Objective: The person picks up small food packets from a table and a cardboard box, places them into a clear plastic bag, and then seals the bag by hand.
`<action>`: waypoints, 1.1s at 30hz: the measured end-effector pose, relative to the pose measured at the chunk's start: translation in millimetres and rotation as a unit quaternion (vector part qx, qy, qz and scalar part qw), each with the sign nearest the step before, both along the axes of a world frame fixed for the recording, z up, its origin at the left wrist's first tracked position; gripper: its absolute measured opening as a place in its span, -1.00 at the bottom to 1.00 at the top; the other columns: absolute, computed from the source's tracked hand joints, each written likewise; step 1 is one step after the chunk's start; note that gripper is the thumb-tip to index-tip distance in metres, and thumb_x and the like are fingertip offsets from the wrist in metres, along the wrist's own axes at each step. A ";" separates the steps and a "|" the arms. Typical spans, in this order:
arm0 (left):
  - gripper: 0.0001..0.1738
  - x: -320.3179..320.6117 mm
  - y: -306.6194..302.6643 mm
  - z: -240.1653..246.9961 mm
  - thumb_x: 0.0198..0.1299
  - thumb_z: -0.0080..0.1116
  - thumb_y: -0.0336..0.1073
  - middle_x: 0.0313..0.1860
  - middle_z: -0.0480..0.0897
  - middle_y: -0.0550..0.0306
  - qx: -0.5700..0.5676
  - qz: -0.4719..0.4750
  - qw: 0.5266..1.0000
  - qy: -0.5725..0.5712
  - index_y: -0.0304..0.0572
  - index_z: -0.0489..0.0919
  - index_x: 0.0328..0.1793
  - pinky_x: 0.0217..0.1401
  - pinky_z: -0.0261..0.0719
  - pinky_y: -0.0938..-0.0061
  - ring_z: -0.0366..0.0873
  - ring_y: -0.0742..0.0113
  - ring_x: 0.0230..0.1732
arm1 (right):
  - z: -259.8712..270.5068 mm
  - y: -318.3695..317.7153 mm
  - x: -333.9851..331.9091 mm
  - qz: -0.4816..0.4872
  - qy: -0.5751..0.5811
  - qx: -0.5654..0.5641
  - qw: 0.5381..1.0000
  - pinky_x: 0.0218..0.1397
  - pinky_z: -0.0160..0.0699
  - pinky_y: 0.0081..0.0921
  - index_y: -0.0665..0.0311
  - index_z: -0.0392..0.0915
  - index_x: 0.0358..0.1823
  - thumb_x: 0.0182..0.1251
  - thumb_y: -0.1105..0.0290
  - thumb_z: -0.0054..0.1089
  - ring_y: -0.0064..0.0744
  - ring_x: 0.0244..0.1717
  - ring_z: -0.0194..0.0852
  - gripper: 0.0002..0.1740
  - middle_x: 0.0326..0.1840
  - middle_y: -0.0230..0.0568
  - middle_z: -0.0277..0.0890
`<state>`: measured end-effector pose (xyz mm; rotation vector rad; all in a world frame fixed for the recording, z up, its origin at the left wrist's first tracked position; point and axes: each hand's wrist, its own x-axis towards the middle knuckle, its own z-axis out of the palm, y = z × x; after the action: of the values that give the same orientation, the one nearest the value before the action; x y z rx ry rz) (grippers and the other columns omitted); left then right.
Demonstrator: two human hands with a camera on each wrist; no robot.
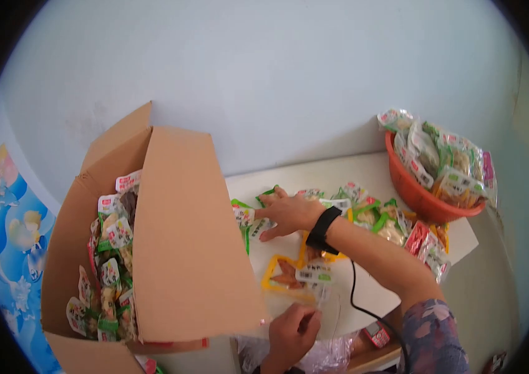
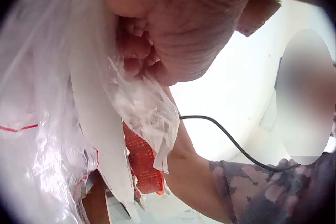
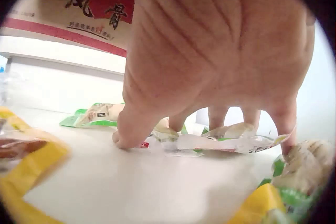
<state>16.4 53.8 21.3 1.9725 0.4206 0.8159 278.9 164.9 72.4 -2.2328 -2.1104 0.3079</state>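
My right hand (image 1: 291, 215) reaches over the white table with its fingers spread. In the right wrist view, its fingertips come down around a flat snack packet (image 3: 226, 144) with white and green printing. Another green-edged packet (image 3: 100, 115) lies just beyond the thumb. Below that hand in the head view is a yellow-edged packet (image 1: 286, 274) with brown pieces inside. My left hand (image 1: 292, 336) is at the table's front edge. The left wrist view shows its fingers curled around a bunched part of a clear plastic bag (image 2: 142, 108).
An open cardboard box (image 1: 196, 249) on the left contains many packets. An orange basket (image 1: 411, 190) heaped with bagged snacks stands at the back right. More packets (image 1: 392, 230) lie loose beside the right forearm. A black cable (image 1: 355, 293) hangs from the right wrist.
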 end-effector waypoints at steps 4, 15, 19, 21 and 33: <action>-0.87 -2.5 -0.3 6.0 0.30 0.39 -0.37 -0.49 0.62 0.14 -0.033 -0.009 0.999 0.028 -0.21 0.63 -0.20 -0.46 0.52 0.50 0.56 0.41 -0.57 | 18.5 -43.8 -12.1 0.037 0.000 -0.006 0.999 0.51 0.23 0.46 -0.33 0.39 0.57 0.26 -0.29 0.35 0.28 0.72 -0.11 -0.16 0.69 -0.12 0.18; -0.89 -4.4 -1.0 -1.0 0.33 0.36 -0.40 -0.48 0.63 0.24 -0.054 -0.041 0.998 0.015 -0.23 0.62 -0.19 -0.44 0.46 0.60 0.51 0.59 -0.51 | -16.8 -89.2 8.3 0.074 -0.104 0.184 0.975 0.33 0.41 0.20 -0.07 0.72 0.17 0.16 -0.02 0.46 -0.01 0.39 0.43 -0.47 0.21 -0.25 0.63; -0.89 -4.6 -2.7 -0.9 0.33 0.36 -0.40 -0.48 0.63 0.25 -0.050 -0.039 0.998 0.014 -0.24 0.63 -0.19 -0.42 0.47 0.60 0.51 0.59 -0.50 | -1.0 -72.1 -12.4 0.010 -0.083 0.181 0.980 0.24 0.53 -0.04 0.16 0.72 0.01 0.12 0.13 0.47 0.01 0.21 0.54 -0.55 -0.03 -0.22 0.71; -0.89 -3.9 -2.4 1.0 0.32 0.36 -0.40 -0.48 0.63 0.24 -0.049 -0.040 0.998 0.015 -0.24 0.63 -0.19 -0.42 0.47 0.60 0.51 0.58 -0.50 | 7.2 -66.0 -26.6 -0.018 -0.069 0.154 0.986 0.19 0.55 -0.08 0.20 0.70 -0.05 0.07 0.13 0.50 0.02 0.15 0.57 -0.55 -0.09 -0.19 0.71; -0.86 -4.4 -1.4 -3.8 0.33 0.37 -0.38 -0.46 0.64 0.28 -0.034 -0.049 0.998 -0.015 -0.26 0.63 -0.20 -0.41 0.45 0.63 0.49 0.63 -0.48 | 10.8 -37.9 -48.2 -0.127 0.063 0.045 0.989 0.08 0.65 -0.11 0.28 0.72 -0.09 -0.14 0.05 0.65 0.00 0.06 0.72 -0.39 -0.09 -0.02 0.74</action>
<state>12.0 52.4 17.5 1.9001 0.3274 0.7596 230.7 127.1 83.2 -2.3262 -1.7198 0.3219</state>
